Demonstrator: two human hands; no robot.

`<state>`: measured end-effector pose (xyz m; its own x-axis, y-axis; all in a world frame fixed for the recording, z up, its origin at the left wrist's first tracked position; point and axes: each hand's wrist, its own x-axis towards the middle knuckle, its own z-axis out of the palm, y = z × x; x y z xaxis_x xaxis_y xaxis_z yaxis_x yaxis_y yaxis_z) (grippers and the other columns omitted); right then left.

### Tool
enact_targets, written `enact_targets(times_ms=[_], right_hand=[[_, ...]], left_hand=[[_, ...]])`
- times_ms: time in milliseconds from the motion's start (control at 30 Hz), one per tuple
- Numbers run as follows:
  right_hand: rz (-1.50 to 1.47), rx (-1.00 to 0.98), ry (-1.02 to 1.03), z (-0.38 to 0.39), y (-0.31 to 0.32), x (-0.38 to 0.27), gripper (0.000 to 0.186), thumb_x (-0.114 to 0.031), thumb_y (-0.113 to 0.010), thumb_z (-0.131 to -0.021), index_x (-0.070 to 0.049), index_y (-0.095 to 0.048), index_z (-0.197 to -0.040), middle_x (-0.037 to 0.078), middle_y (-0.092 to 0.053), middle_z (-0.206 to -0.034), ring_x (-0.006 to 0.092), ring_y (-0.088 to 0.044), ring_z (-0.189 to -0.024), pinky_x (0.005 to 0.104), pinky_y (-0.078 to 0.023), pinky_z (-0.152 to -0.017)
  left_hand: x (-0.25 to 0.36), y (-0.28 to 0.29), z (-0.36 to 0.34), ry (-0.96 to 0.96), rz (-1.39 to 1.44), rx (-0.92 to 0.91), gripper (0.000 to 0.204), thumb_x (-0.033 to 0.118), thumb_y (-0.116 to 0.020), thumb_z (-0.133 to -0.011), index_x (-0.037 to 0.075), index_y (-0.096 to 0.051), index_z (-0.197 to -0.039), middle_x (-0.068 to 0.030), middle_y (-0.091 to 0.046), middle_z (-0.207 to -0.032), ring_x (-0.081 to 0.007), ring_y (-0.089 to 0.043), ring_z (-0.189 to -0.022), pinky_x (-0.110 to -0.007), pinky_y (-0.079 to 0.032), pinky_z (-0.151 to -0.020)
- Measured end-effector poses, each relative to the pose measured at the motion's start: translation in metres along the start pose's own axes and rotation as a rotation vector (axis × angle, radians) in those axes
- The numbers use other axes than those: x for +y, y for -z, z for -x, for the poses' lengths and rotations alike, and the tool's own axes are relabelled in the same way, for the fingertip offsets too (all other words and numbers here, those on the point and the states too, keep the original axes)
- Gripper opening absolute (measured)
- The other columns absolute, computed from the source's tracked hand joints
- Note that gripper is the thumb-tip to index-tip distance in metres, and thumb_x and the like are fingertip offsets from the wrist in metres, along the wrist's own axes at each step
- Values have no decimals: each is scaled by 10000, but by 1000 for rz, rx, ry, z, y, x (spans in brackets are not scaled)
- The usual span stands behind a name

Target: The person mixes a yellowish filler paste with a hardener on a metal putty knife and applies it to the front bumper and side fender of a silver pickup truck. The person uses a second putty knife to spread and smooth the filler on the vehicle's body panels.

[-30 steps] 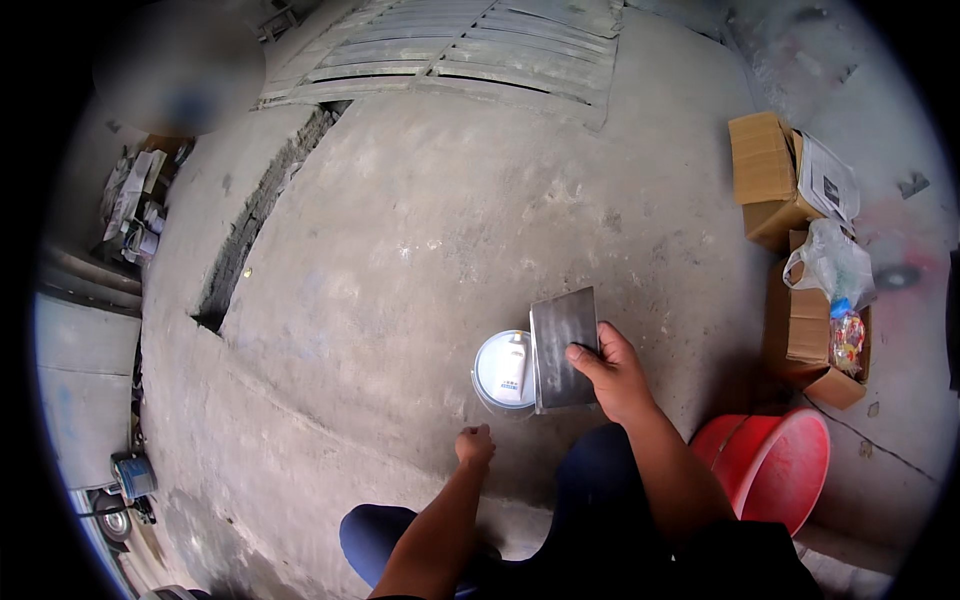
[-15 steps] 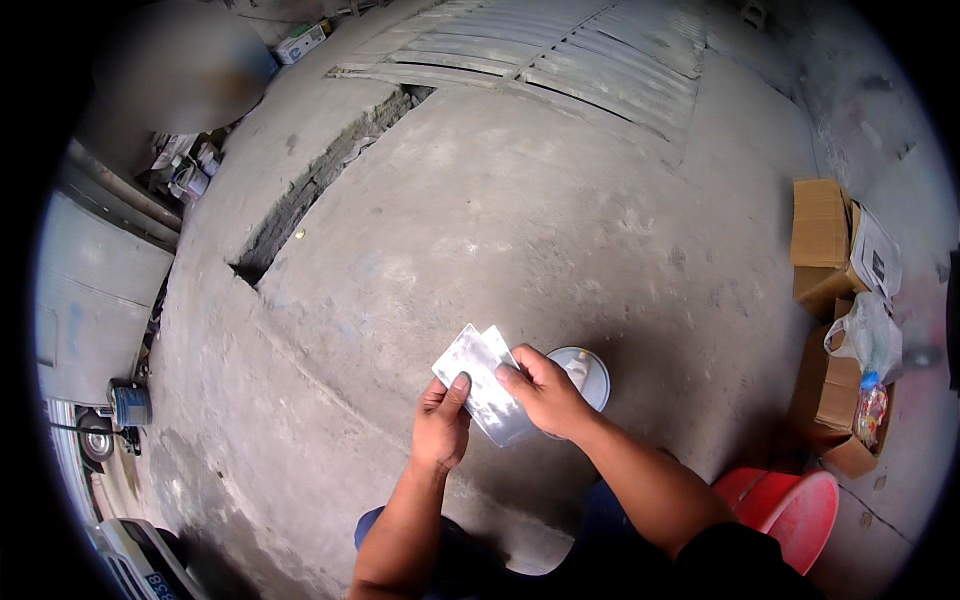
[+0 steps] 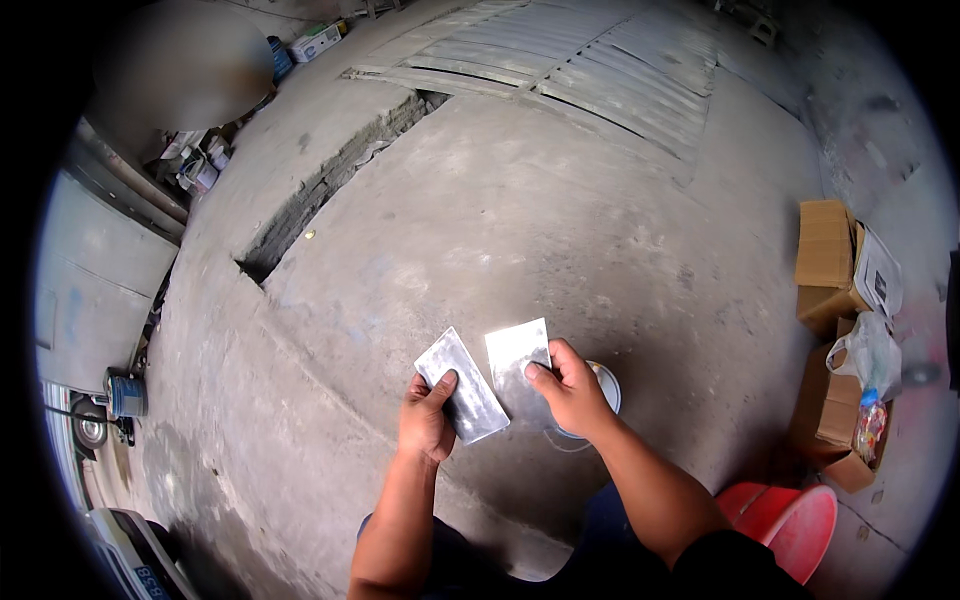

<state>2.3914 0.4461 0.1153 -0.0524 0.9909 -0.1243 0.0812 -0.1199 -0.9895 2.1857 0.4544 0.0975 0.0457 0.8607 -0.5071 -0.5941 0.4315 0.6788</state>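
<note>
My left hand (image 3: 427, 418) grips a flat, shiny silver-grey rectangular plate (image 3: 472, 400) by its left edge, thumb on top. A second thin rectangular plate (image 3: 514, 350), brighter toward its top, is pinched at its right edge by my right hand (image 3: 574, 392). The plates tilt away from each other, with a narrow gap between them. Behind my right hand stands a round can (image 3: 611, 390) with a pale rim, mostly hidden by the hand and wrist. A thin wire-like loop (image 3: 570, 449) shows at its lower side.
Cardboard boxes (image 3: 826, 245) stand at the right, with a clear plastic bag (image 3: 868, 350) in one. A red basin (image 3: 805, 520) lies near my right arm. A long trench (image 3: 335, 180) cuts the concrete floor; metal sheets (image 3: 560, 60) lie beyond. At left are a paint bucket (image 3: 126, 395) and a vehicle (image 3: 135, 555).
The two plates, overlapping before, are now apart. My right hand has moved slightly right with its plate, and my left slightly left, turning its plate. The can is more covered.
</note>
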Motion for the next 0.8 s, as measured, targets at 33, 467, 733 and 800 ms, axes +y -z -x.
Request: enact_targets(times_ms=[33,467,733,800], right_hand=[[92,-9,21,1,-2,-1,178,-170,-581,-929,-8,-522,-972,85,-599,-807,147,-563,-712,309,-447,-633],[805,-285,176,8,-13,11,374,-134,-532,-914,-18,-499,-1268,209,-646,-935,372,-635,-854,450,-509,-714],[302,-363,82,6,-19,16,195,-200,-646,-879,-31,-625,-972,118,-651,-828,221,-609,-725,323,-468,-651],[376,-406,63,9,-22,20,219,-227,-679,-863,-17,-621,-878,117,-641,-801,221,-603,-702,336,-461,-630]], left_hand=[[-2,1,-1,-34,-6,-9,213,32,-574,-921,43,-557,-1133,-61,-645,-1048,-170,-612,-927,-341,-493,-844],[15,9,4,-319,-107,-14,260,50,-519,-957,-5,-482,-1208,-82,-613,-1095,-147,-578,-963,-302,-454,-897],[13,7,6,-286,-337,-76,234,51,-535,-956,-15,-495,-1177,-82,-622,-1064,-128,-568,-955,-270,-455,-867],[4,8,8,-309,-461,-154,218,49,-532,-957,-21,-497,-1161,-85,-620,-1061,-127,-561,-955,-257,-449,-865]])
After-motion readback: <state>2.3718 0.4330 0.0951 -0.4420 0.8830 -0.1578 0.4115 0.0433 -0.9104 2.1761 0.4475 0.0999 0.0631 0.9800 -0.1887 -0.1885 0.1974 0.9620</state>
